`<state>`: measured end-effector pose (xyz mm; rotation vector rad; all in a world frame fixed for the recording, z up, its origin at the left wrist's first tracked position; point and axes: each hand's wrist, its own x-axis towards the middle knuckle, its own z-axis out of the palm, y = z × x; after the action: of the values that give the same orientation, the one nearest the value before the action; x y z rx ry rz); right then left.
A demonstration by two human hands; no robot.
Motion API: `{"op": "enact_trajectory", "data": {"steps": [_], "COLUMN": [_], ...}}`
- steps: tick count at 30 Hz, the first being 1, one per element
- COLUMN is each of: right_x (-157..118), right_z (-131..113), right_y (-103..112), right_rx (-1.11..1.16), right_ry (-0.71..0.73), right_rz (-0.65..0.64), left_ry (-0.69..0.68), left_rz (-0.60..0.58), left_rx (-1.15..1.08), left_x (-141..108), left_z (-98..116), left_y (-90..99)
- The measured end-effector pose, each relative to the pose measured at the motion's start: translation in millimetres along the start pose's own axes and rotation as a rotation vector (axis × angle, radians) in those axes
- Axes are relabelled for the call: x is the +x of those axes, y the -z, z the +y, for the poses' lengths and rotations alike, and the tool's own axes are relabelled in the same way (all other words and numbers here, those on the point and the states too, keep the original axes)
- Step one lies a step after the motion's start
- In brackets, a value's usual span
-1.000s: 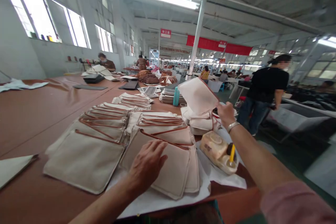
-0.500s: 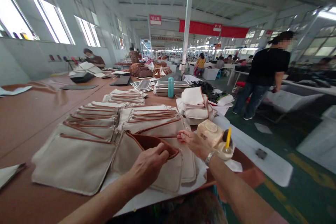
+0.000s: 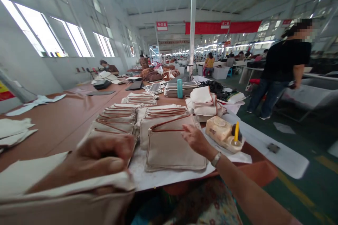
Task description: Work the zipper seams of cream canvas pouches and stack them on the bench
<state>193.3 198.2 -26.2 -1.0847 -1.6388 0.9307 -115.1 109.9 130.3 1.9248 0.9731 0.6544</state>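
Observation:
Close to the camera at lower left, my left hand is closed on the edge of a beige fabric piece, both somewhat blurred. My right hand has its fingers bent together at the brown-trimmed top edge of a beige pouch; what its fingertips hold, if anything, is too small to tell. That pouch lies on white paper at the table's near edge. Behind it are overlapping beige pouches with brown trim, and another row stands to the left.
Right of the pouches sits a yellowish container beside a yellow-tipped bottle. A teal bottle stands behind near stacked panels. More beige pieces lie at the left. A person in black stands at the right.
My left hand has moved from the open pouch to the lower left, and a beige piece is now in it. My right hand stays near the front pouches. The view has shifted left.

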Motion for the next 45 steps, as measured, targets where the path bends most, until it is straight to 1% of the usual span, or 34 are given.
{"op": "enact_trajectory", "data": {"steps": [1,2,3,4,5,7,9,11,13,16,19,21,23,26,28,30,32,34,38,42,45], "right_x": [-11.8,-25.5,-40.4,-55.7,-70.6,-96.4,-114.9,-126.4,-133.2,-139.2,-143.5,-145.5,-146.5,-145.4,-143.2,-140.1,-136.4,-132.8,-128.3,-128.5,-130.1], "right_z": [-21.4,-41.8,-60.2,-75.2,-86.1,-95.2,-90.9,-80.2,-68.8,-55.3,-46.5,-42.9,-41.3,-44.0,-50.0,-58.0,-65.3,-69.4,-66.8,-59.1,-56.3], "right_y": [-2.4,-4.3,-5.4,-5.7,-5.1,-1.2,5.2,12.0,15.8,13.4,6.5,3.2,1.9,3.9,7.5,11.8,15.6,18.0,17.9,17.8,22.4], "right_rx": [0.049,0.097,0.163,0.3,0.38,0.492,0.502,0.405,0.287,0.24,0.121,0.013,-0.067,-0.139,-0.155,-0.148,-0.124,-0.102,-0.06,-0.026,-0.029], "right_ry": [0.038,0.07,0.101,0.105,0.087,0.053,0.047,0.065,0.061,-0.014,-0.015,0.009,0.011,-0.017,-0.033,-0.043,-0.05,-0.055,-0.085,-0.105,-0.092], "right_rz": [-0.047,-0.107,-0.189,-0.31,-0.36,-0.336,-0.23,-0.168,-0.162,-0.177,-0.127,-0.114,-0.114,-0.117,-0.14,-0.172,-0.205,-0.223,-0.222,-0.209,-0.184], "left_ry": [-0.026,-0.102,-0.165,-0.209,-0.263,-0.34,-0.38,-0.376,-0.359,-0.334,-0.228,-0.139,-0.073,0.029,0.102,0.155,0.205,0.261,0.352,0.368,0.355], "left_rz": [-0.134,-0.184,-0.205,-0.22,-0.232,-0.282,-0.33,-0.334,-0.321,-0.358,-0.418,-0.459,-0.483,-0.467,-0.481,-0.507,-0.497,-0.461,-0.404,-0.352,-0.341], "left_rx": [-0.036,-0.073,-0.08,-0.078,-0.062,0.006,0.095,0.164,0.183,0.178,0.227,0.225,0.128,-0.118,-0.264,-0.358,-0.4,-0.436,-0.546,-0.503,-0.477], "left_x": [11.2,22.7,33.3,42.1,48.8,56.0,57.6,57.4,57.9,59.7,59.7,58.7,58.3,61.4,65.5,69.5,72.2,73.5,74.4,75.1,75.6], "left_z": [3.3,5.7,7.3,8.3,8.9,9.2,7.9,4.6,-0.1,-8.6,-18.2,-24.8,-31.0,-37.9,-40.2,-40.4,-38.8,-36.2,-32.9,-32.4,-31.4], "left_y": [-14.8,-28.8,-41.2,-51.6,-59.9,-71.3,-77.7,-80.8,-81.7,-81.6,-86.4,-94.7,-105.8,-121.1,-126.9,-129.5,-130.7,-132.0,-135.3,-138.2,-139.3]}}
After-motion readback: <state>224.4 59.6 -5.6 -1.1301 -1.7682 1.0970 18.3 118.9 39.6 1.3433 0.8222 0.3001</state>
